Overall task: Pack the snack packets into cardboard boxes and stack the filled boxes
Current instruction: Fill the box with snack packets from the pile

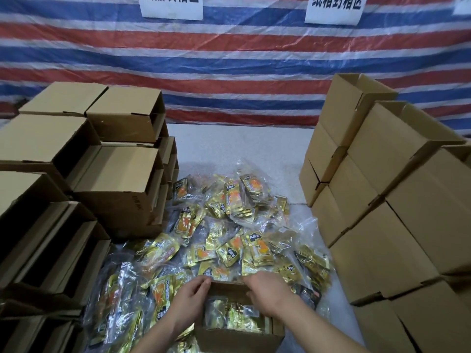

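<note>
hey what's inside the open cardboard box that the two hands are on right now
Gold snack packets in clear plastic fill the open cardboard box, near its top. The left hand and right hand grip its far flap. Anything beneath the top packets is covered.

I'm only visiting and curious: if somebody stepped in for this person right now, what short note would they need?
Left hand and right hand: fingers curled over the far flap of the open box nearest you.
That box already holds snack packets; many more lie loose on the table behind it.
Open boxes are stacked on the left, closed boxes on the right.
Left: close this box, stack it, go on packing.
</note>
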A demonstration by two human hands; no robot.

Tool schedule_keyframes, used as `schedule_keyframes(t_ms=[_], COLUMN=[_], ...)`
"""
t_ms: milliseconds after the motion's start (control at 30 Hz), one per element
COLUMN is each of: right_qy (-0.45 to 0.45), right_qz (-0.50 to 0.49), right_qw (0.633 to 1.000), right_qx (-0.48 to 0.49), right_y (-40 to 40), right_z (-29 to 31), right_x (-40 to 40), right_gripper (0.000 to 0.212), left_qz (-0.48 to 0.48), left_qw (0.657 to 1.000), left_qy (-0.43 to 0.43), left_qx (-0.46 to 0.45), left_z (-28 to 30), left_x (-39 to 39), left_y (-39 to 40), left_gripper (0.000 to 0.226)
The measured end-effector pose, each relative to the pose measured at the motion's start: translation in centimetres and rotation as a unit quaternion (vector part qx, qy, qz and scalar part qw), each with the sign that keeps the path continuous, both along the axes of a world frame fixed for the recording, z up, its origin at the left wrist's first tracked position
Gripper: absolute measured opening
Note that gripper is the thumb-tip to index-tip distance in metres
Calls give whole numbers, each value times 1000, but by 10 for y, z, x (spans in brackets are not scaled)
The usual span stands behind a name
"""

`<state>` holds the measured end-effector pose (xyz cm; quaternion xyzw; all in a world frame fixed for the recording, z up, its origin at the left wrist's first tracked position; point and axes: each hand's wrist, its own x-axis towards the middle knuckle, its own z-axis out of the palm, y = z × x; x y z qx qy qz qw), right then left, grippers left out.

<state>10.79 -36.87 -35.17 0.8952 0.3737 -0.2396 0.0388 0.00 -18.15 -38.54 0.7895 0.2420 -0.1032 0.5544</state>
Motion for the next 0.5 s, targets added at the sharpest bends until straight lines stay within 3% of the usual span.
schedule_keyframes(t_ms=[267,433,500], right_qy=[8,-54,-71], right_qz=[-105,-254,-310], right_qw=[986,945,925], right_qx=[132,197,210], right_y=[-41,-73,-85], right_z=[25,48,51], right_x=[39,99,123], right_gripper=[9,11,8], left_qz=[-67,12,41], left_qw=[997,983,982], left_qy=[-30,-58,-61], left_qx=[-14,-173,-171], left_z=[51,81,76], left_x=[76,160,188], left_y=[-6,-25,-32], left_gripper=[34,53,52])
